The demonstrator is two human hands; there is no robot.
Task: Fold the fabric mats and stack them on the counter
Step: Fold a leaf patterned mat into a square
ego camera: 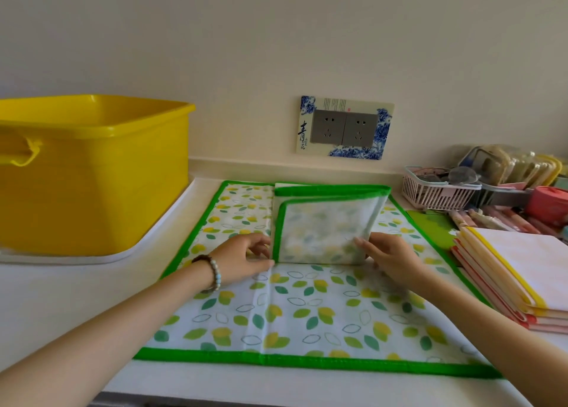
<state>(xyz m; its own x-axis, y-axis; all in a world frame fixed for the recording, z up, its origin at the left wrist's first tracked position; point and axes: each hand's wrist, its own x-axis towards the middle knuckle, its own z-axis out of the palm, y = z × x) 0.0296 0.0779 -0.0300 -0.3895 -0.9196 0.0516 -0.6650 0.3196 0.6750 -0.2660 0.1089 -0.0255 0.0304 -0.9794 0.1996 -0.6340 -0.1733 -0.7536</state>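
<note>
A folded mat (325,225) with green edging and a pale leaf print lies on top of a larger open mat (292,311) of the same pattern, spread flat on the white counter (46,286). My left hand (242,257) grips the folded mat's near left corner. At its near right corner my right hand (390,257) pinches the edge, thumb on top. A stack of folded mats (516,268) with yellow and pink edging sits at the right.
A big yellow plastic tub (92,173) stands at the left on a white tray. At the back right are a pink wire basket (436,191), stacked containers and small clutter. A double wall socket (344,128) is behind the mats.
</note>
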